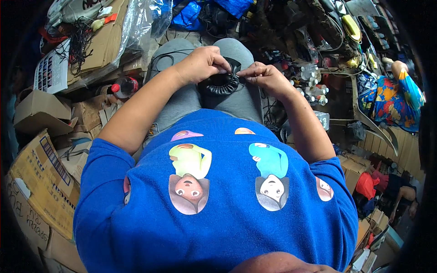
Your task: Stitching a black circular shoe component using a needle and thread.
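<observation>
On my lap, between my grey-clad thighs, lies a black headphone ear cup [221, 89] with a puckered, ring-shaped cushion. My left hand [205, 65] reaches over its far left side, thumb and fingertips pinched at the cushion's rim. From the other side, my right hand [266, 77] pinches close to the same rim, thumb against forefinger. A tiny light-coloured bit shows at the right fingertips, too small to name. A thin black cable [169, 55] loops across my left thigh. The fingers hide part of the ear cup.
To the left are cardboard boxes [41, 109], a red-capped bottle [124, 87] and tangled black cables [79, 45]. Small clear bottles [314, 86] cluster beyond my right arm. A person in a colourful shirt [396, 102] is at the right; another person [400, 191] is lower down.
</observation>
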The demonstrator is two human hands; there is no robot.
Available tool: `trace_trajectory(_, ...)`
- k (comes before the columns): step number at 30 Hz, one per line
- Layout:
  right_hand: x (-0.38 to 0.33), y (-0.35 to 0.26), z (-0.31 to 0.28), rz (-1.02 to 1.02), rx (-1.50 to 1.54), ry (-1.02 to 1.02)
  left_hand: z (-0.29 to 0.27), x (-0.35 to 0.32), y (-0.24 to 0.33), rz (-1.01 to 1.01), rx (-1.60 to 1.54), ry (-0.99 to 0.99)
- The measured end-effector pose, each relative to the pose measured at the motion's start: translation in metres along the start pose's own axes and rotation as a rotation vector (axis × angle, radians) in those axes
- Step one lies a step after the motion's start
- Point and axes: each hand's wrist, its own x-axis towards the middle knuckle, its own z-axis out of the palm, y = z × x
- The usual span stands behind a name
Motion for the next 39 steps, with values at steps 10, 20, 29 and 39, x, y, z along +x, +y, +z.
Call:
trace_trajectory(10,-0.002,-0.006,0.015,0.172,0.340,0.090,0.016,-0.016,0.003,-0.197,-0.399,0.153)
trace_trajectory(20,0.011,-0.006,0.014,0.067,0.201,0.123,0.020,-0.003,0.008,-0.234,-0.352,0.120)
trace_trajectory(29,-0.014,0.019,0.007,0.036,0.152,0.193,0.001,-0.015,0.022,-0.104,0.118,0.122)
trace_trajectory(39,-0.029,-0.010,-0.027,-0.012,0.039,0.339,0.002,-0.002,0.031,0.054,0.294,-0.031)
